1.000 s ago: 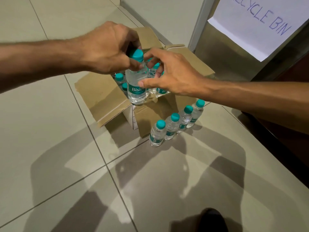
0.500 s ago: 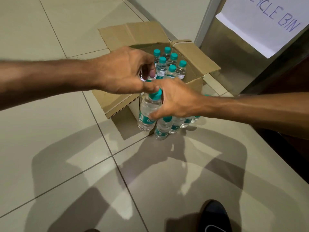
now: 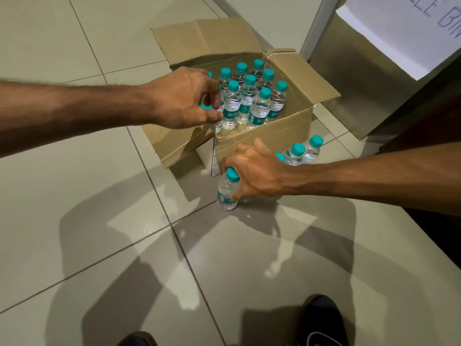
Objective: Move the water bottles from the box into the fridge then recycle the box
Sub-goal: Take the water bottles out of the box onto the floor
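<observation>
Just the one cam, strapped to my head, pointing forward and steeply down.

It's wide-angle, so my arms sweep in from both side edges and my shoes (image 3: pixel 321 320) show at the bottom edge. It looks down close over the open box (image 3: pixel 264 143) on the tiled floor (image 3: pixel 87 221), which sits in the upper middle. Top right corner catches a paper sign (image 3: pixel 409 31), cropped by the frame. No second view to compare overlap with.
</observation>
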